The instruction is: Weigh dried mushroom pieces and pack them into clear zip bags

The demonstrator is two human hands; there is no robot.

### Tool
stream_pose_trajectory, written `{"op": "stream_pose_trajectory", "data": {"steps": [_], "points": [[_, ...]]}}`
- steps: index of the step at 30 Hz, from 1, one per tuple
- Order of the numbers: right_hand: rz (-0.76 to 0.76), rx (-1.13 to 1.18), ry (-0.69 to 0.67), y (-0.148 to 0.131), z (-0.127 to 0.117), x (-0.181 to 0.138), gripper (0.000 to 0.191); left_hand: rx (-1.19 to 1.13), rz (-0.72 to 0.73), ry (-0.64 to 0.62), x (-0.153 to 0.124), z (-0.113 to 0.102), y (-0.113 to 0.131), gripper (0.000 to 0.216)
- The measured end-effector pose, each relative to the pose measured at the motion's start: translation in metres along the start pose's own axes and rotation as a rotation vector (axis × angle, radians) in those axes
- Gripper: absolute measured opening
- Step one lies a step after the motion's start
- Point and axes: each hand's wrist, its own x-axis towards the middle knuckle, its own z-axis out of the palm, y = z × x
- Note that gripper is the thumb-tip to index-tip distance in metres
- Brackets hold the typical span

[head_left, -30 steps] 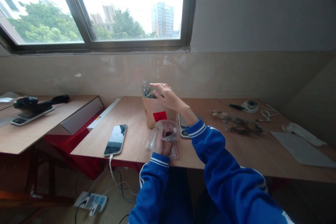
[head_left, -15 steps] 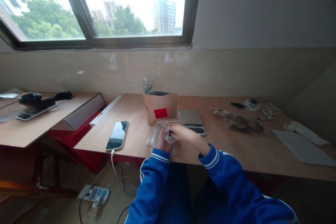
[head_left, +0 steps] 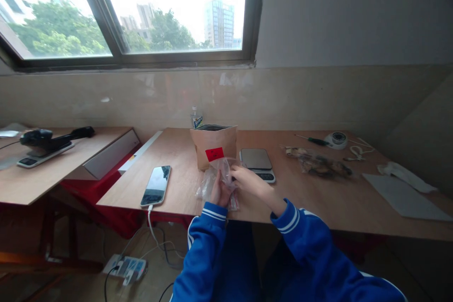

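Note:
Both hands are at a clear plastic bag (head_left: pixel 207 186) near the table's front edge. My left hand (head_left: pixel 221 192) is closed around the bag from below. From the right, my right hand (head_left: pixel 244 177) pinches the bag near its mouth; its fingertips are partly hidden by the film, and I cannot make out anything inside. Just behind stands an open brown paper pouch (head_left: pixel 215 139) with a red label. A kitchen scale (head_left: pixel 255 158) lies to the right of the pouch, close to my right hand.
A phone (head_left: pixel 156 185) on a charging cable lies at left. To the right are clear bags of dried brown pieces (head_left: pixel 323 164), a screwdriver (head_left: pixel 318 141), a white dome camera (head_left: pixel 337 139) and a white sheet (head_left: pixel 405 196). A small bottle (head_left: pixel 196 117) stands behind the pouch.
My right hand has shifted slightly at the bag's mouth, and the film has changed shape, standing up more in front of the pouch. The whole view has shifted a little.

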Motion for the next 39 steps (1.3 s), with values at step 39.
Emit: {"op": "stream_pose_trajectory", "data": {"steps": [39], "points": [[0.075,0.366,0.566,-0.011,-0.038,0.018,0.032,-0.039,0.043,0.117,-0.001,0.009,0.001,0.029]]}}
